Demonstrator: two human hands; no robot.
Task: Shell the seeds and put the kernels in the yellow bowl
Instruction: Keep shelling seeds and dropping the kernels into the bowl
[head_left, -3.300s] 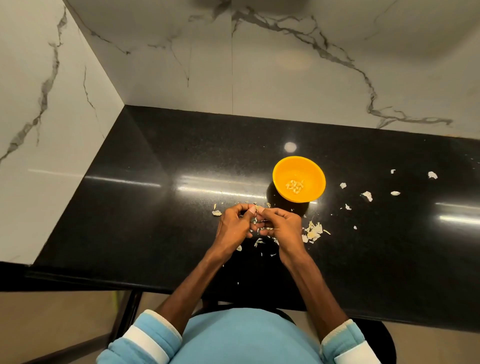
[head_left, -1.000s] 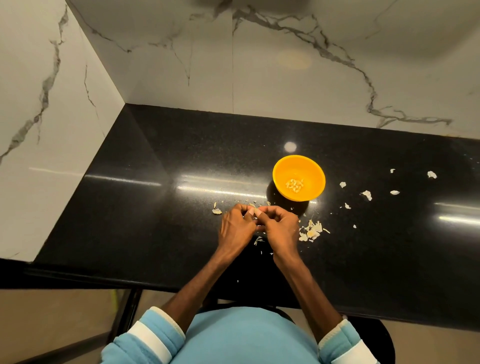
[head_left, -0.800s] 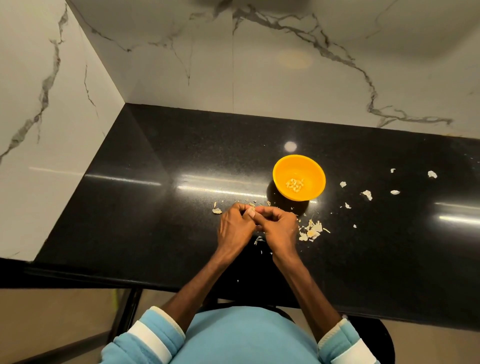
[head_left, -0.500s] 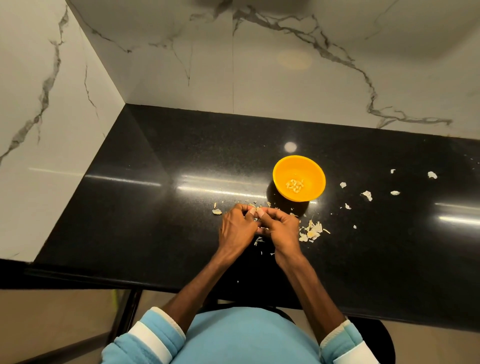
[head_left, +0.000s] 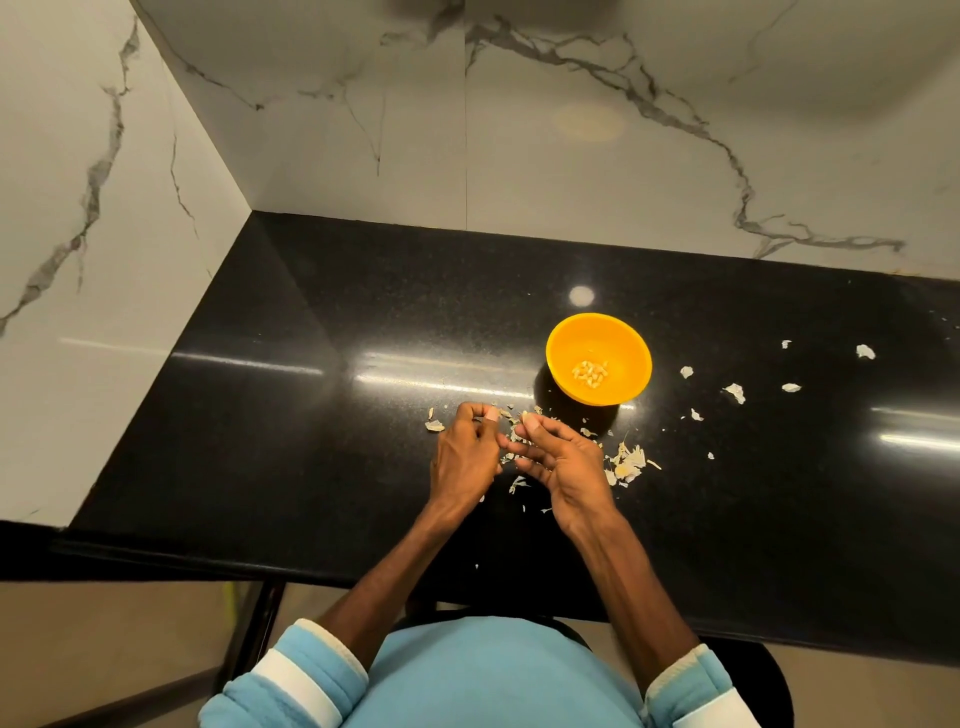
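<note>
The yellow bowl (head_left: 558, 340) stands on the black counter (head_left: 311, 364) with a small heap of pale kernels (head_left: 589, 373) in its bottom. Just in front of it and to its left are both my hands. My right hand (head_left: 563, 465) pinches a small pale seed (head_left: 524, 415) between thumb and forefinger, its other fingers loosely spread. A small gap separates it from my left hand (head_left: 465, 457), whose fingers are curled, thumb pressed on forefinger over what looks like a bit of shell. Shell scraps (head_left: 514, 439) lie under the hands.
A pile of broken shells (head_left: 629, 462) lies right of my right hand. More pale seeds or shell pieces (head_left: 735, 391) are scattered to the right of the bowl. Marble walls close off the counter at the back and left. The counter's front edge (head_left: 260, 564) is near my body.
My hands were pressed together over one seed. Now they have drawn a little apart, and the right hand's fingers have opened out. The bowl has not moved.
</note>
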